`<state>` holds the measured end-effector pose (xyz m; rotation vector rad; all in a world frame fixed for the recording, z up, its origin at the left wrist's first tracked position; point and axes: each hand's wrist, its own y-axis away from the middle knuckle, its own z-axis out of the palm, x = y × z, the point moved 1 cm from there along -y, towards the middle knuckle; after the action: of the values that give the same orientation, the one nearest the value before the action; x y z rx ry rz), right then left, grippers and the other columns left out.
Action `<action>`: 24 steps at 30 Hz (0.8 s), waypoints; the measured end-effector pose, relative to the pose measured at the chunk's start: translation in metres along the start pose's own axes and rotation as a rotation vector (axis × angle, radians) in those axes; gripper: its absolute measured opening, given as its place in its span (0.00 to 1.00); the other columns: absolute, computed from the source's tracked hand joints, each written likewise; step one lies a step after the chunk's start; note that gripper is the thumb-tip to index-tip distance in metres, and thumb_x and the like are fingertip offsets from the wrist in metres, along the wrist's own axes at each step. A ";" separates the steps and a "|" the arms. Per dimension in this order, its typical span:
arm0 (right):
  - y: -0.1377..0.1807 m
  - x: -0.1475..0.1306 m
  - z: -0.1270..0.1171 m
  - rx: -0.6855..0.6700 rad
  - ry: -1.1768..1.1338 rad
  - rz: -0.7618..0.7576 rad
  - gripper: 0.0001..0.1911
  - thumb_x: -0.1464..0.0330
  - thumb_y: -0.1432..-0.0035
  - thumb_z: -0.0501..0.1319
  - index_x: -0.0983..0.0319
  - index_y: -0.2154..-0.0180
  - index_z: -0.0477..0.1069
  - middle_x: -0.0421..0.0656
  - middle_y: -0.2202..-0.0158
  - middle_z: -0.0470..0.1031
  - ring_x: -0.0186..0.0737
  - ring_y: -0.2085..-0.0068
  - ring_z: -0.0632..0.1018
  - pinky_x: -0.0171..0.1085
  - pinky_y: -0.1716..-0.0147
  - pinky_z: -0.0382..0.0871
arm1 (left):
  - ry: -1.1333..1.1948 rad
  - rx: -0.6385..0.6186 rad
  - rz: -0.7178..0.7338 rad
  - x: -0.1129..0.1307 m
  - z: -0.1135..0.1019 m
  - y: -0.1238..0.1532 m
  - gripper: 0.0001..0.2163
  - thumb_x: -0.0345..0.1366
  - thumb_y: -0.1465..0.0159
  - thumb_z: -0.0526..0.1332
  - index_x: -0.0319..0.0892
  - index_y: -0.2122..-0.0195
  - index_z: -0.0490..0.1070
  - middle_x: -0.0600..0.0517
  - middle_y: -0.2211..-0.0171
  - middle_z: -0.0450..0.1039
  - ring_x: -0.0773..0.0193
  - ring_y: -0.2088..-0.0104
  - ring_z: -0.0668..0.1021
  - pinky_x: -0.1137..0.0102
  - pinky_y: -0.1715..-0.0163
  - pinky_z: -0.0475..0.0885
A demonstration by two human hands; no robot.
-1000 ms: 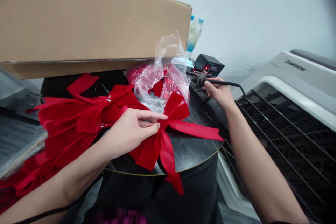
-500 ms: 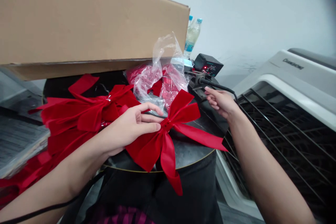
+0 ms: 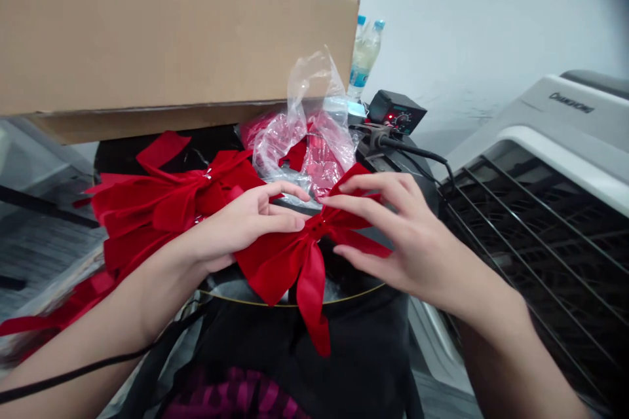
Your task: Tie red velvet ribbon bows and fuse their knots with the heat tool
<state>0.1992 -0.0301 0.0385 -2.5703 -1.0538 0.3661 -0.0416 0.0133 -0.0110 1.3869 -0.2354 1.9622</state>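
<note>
A red ribbon bow (image 3: 289, 260) lies on a round black table (image 3: 354, 291) in front of me, one tail hanging over the edge. My left hand (image 3: 246, 222) rests on the bow's left side with its fingertips pressed at the knot. My right hand (image 3: 388, 226) has come onto the bow's right loop, fingers spread, fingertips at the knot. A black iron handle with its cable (image 3: 393, 144) sits in its stand behind the bow, apart from both hands.
More red bows (image 3: 162, 200) are piled at the left. A clear plastic bag (image 3: 309, 137) holds red ribbon behind the bow. A large cardboard box (image 3: 171, 39) overhangs the table. A black control unit (image 3: 397, 112), two water bottles (image 3: 366, 55) and a white machine with a wire grille (image 3: 535, 209) stand at the right.
My right hand let go of the iron handle at the stand and moved left onto the bow's right loop. My left hand stayed at the knot.
</note>
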 end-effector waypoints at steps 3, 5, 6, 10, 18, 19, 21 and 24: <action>-0.014 -0.005 0.009 -0.034 0.168 -0.087 0.20 0.66 0.37 0.68 0.54 0.44 0.73 0.46 0.34 0.69 0.58 0.30 0.62 0.66 0.31 0.49 | 0.013 -0.006 -0.006 0.001 -0.001 0.002 0.18 0.31 0.35 0.70 0.45 0.47 0.69 0.49 0.63 0.84 0.62 0.66 0.86 0.74 0.66 0.79; -0.019 -0.007 0.013 -0.044 0.201 -0.109 0.16 0.66 0.35 0.66 0.54 0.46 0.74 0.44 0.35 0.71 0.57 0.30 0.62 0.67 0.29 0.42 | 0.027 -0.009 -0.004 0.002 -0.002 0.003 0.17 0.30 0.35 0.70 0.45 0.48 0.70 0.50 0.64 0.84 0.63 0.66 0.86 0.75 0.66 0.79; -0.020 -0.008 0.014 -0.048 0.207 -0.109 0.15 0.65 0.35 0.66 0.54 0.47 0.75 0.44 0.37 0.72 0.57 0.30 0.63 0.67 0.29 0.41 | 0.035 -0.011 -0.003 0.003 -0.001 0.004 0.16 0.30 0.35 0.70 0.45 0.48 0.71 0.51 0.65 0.84 0.64 0.67 0.86 0.76 0.67 0.79; -0.021 -0.013 0.011 -0.060 0.175 -0.075 0.13 0.66 0.35 0.64 0.54 0.48 0.75 0.44 0.41 0.75 0.54 0.33 0.67 0.64 0.30 0.45 | 0.017 0.031 -0.006 0.005 0.001 0.004 0.13 0.31 0.35 0.70 0.45 0.50 0.73 0.53 0.68 0.84 0.69 0.71 0.84 0.82 0.73 0.75; -0.018 -0.021 0.001 0.028 0.100 -0.031 0.16 0.72 0.37 0.64 0.55 0.48 0.74 0.46 0.44 0.74 0.51 0.38 0.70 0.59 0.33 0.53 | 0.151 -0.034 0.020 0.004 -0.003 0.000 0.10 0.34 0.29 0.63 0.41 0.49 0.79 0.45 0.58 0.86 0.62 0.57 0.86 0.75 0.57 0.80; -0.017 -0.023 -0.001 0.045 0.085 -0.020 0.16 0.72 0.37 0.64 0.55 0.48 0.74 0.46 0.44 0.74 0.51 0.38 0.70 0.58 0.34 0.54 | 0.162 -0.046 0.032 0.004 -0.004 0.000 0.10 0.34 0.28 0.63 0.41 0.49 0.79 0.44 0.57 0.85 0.61 0.56 0.86 0.74 0.55 0.80; -0.016 -0.027 -0.005 0.080 0.064 0.013 0.15 0.72 0.37 0.63 0.55 0.49 0.74 0.47 0.46 0.74 0.51 0.39 0.70 0.57 0.36 0.57 | 0.137 -0.057 0.055 0.006 -0.003 0.002 0.10 0.35 0.29 0.64 0.42 0.48 0.79 0.44 0.55 0.85 0.61 0.56 0.86 0.73 0.55 0.79; -0.016 -0.032 -0.010 0.130 0.080 0.054 0.14 0.71 0.36 0.64 0.55 0.49 0.75 0.47 0.47 0.74 0.51 0.41 0.71 0.57 0.39 0.59 | 0.063 -0.060 0.083 0.010 0.001 0.009 0.14 0.41 0.31 0.66 0.42 0.48 0.80 0.44 0.54 0.85 0.60 0.58 0.86 0.73 0.57 0.79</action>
<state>0.1706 -0.0441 0.0579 -2.4797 -0.9032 0.3311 -0.0485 0.0108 0.0008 1.2931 -0.3240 2.0465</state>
